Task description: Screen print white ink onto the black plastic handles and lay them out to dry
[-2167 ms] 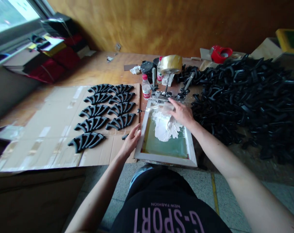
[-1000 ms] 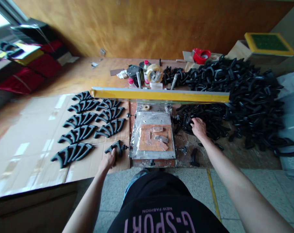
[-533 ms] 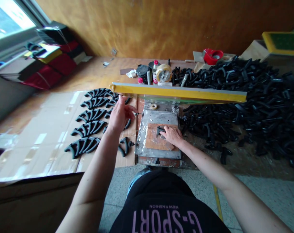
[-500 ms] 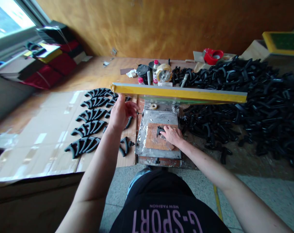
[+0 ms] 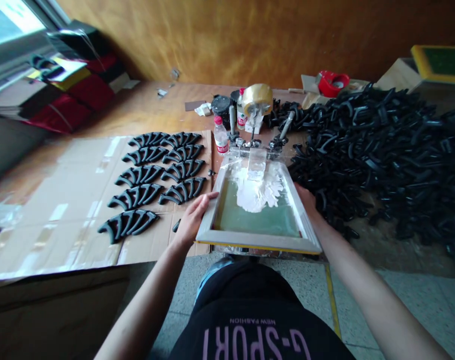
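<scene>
A screen printing frame lies lowered before me, with green mesh and white ink spread over its far half. A clear squeegee-like block rests on the ink. My left hand grips the frame's left side, its fingers partly hidden beneath the edge. On the right side my right hand holds the frame too, most of its fingers out of sight. The printing base and the black part lying on it are hidden under the frame. Hinge clamps stand at the frame's far end.
Rows of black curved handles lie on cardboard at left. A large heap of similar black parts covers the right. Behind the frame are bottles, a tape roll, a dark tub and a red tape dispenser.
The frame has swung down from its raised position over the base. My right hand has left the black part for the frame's right side; my left hand came down with the frame.
</scene>
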Demonstrator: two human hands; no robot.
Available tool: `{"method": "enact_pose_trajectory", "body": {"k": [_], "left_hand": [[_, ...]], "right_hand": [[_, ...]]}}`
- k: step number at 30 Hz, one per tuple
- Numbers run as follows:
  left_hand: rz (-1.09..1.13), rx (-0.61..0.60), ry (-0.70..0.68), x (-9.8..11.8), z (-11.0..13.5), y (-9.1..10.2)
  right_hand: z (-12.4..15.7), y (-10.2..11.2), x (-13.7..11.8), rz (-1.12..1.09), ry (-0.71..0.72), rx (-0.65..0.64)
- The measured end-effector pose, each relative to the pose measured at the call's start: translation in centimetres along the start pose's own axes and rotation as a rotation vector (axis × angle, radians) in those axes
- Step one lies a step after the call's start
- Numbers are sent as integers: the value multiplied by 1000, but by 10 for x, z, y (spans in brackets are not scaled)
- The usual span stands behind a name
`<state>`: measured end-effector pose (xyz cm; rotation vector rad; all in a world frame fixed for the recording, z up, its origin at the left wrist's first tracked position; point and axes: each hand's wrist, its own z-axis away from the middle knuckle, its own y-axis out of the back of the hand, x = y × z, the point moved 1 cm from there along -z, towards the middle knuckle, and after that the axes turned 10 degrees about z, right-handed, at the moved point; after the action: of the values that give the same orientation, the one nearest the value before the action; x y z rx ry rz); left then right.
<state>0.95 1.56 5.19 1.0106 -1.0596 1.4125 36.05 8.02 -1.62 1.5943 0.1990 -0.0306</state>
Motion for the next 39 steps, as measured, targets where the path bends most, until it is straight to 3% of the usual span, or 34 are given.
{"method": "enact_pose_trajectory", "body": {"k": [3,6,9,11,15,18,20,23,25,29,34,37,39], "left_hand": [[-8,3,131,-48,2,4],[-25,26,178,-87,-7,4],[-42,48,166,-107,-15,5],[-39,44,163,-113,-16,7],[-28,31,156,-120,-16,10],[-24,16,162,-124,-17,11],[-27,1,170,-124,-17,11],[-36,-15,172,-121,-17,10],[-26,-18,179,-118,-16,9],[7,-19,205,-110,-13,6],[-84,-44,167,-72,-6,10],[-91,-15,51,-32,-2,8],[-40,42,-44,-2,-4,1]], "right_hand": [[-29,23,-4,14,-126,182],[-55,32,-55,9,66,280],[-56,23,-103,33,264,73],[-40,14,-115,76,358,-30],[4,12,-104,137,684,-77],[13,20,-94,105,856,-146],[8,22,-94,82,828,-142],[9,13,-97,83,731,-5],[19,4,-97,91,757,67],[25,3,-97,4,771,50],[-42,39,-100,-102,418,133],[-79,62,-72,-115,206,219],[-86,69,-40,-157,33,302]]}}
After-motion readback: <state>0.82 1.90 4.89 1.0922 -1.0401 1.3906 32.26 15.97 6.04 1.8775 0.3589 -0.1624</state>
